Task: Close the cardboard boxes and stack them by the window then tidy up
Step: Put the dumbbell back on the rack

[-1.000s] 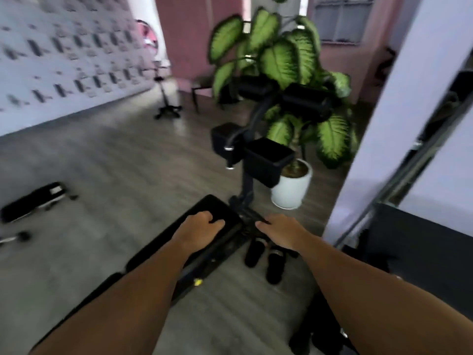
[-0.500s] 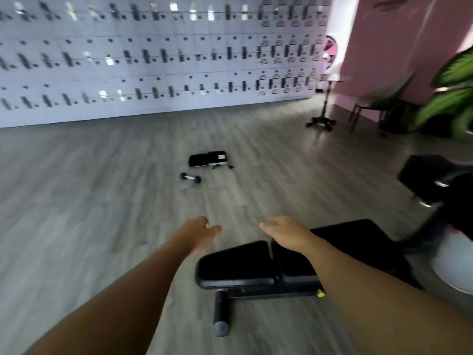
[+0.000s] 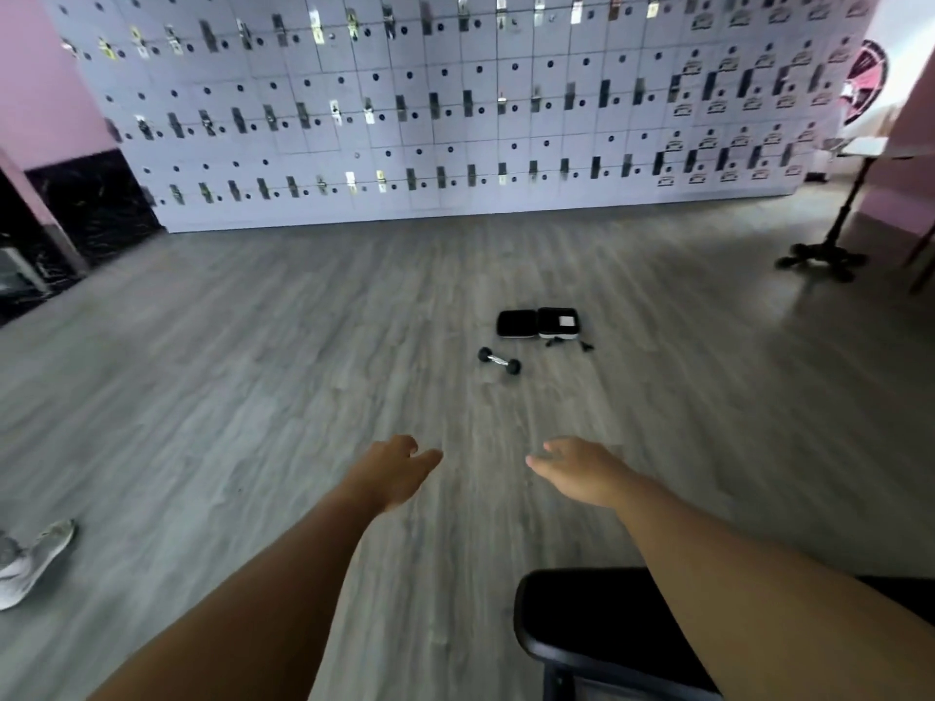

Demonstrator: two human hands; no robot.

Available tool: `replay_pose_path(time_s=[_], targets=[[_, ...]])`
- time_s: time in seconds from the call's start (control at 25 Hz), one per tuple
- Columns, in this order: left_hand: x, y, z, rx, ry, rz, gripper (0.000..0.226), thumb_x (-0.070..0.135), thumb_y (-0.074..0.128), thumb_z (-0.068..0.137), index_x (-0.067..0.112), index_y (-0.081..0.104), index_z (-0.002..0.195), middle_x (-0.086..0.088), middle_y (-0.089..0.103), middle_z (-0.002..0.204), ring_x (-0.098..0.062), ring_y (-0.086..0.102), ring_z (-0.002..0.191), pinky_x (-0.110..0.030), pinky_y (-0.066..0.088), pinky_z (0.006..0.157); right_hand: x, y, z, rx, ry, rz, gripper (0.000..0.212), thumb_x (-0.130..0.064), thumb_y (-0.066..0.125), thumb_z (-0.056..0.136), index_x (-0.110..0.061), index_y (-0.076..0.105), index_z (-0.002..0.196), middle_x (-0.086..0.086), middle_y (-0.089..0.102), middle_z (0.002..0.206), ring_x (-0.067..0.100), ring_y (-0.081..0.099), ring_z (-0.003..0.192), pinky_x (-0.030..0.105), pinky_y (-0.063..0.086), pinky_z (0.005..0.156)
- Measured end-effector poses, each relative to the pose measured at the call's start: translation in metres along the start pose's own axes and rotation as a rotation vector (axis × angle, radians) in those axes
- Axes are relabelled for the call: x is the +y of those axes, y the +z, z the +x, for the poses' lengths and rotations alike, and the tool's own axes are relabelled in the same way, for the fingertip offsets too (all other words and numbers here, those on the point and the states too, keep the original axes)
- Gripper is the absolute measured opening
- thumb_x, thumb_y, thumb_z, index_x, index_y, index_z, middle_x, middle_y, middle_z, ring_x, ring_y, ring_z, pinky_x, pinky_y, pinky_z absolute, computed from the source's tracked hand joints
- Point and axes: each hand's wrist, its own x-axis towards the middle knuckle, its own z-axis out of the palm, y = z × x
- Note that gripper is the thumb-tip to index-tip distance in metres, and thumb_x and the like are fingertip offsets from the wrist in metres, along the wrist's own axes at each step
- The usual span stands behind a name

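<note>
My left hand (image 3: 399,468) and my right hand (image 3: 577,468) reach out in front of me over the grey wooden floor, fingers relaxed, holding nothing. Ahead on the floor lies a small black dumbbell (image 3: 499,360). Just behind it lies an open black case (image 3: 537,323) with a few small dark bits beside it. No cardboard box or window is in view.
The end of a black padded bench (image 3: 587,619) sits under my right forearm. A wall of grey lockers (image 3: 455,103) fills the far side. A black stand on a wheeled base (image 3: 822,255) is at the right. A grey shoe (image 3: 30,559) shows at the left edge.
My view has swung left from the plant and bench toward the lockers. Both hands have lifted off the bench pad and now hang free over the floor.
</note>
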Motion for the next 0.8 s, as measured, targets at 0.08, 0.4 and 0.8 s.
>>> replay_pose_path(time_s=[0.08,0.4,0.8], targets=[[0.002,-0.016,0.036,-0.005,-0.009,0.009,0.064,0.065,0.042,0.095,0.018,0.054,0.138,-0.009,0.059,0.134,-0.026,0.059,0.115,-0.039,0.048,0.097,-0.020,-0.013,0.043,-0.022,-0.017,-0.026,0.075,-0.064,0.047,0.095,-0.019,0.037,0.155,0.002,0.037,0.160,0.023,0.037,0.145,0.033,0.031,0.112],[-0.011,-0.071,0.224,-0.014,-0.016,-0.026,0.063,0.063,0.045,0.095,0.016,0.056,0.135,-0.008,0.061,0.130,-0.025,0.061,0.114,-0.039,0.049,0.095,-0.085,-0.052,0.224,-0.028,-0.028,-0.064,0.072,-0.062,0.046,0.097,-0.020,0.036,0.155,0.003,0.039,0.159,0.024,0.042,0.142,0.035,0.033,0.113],[-0.012,-0.149,0.542,-0.091,0.119,0.032,0.055,0.061,0.047,0.094,0.017,0.060,0.125,-0.007,0.065,0.120,-0.021,0.060,0.096,-0.034,0.044,0.078,-0.156,-0.122,0.476,0.053,0.126,0.007,0.037,-0.067,0.047,0.088,-0.034,0.061,0.095,-0.007,0.063,0.104,0.020,0.062,0.102,0.027,0.038,0.070]])
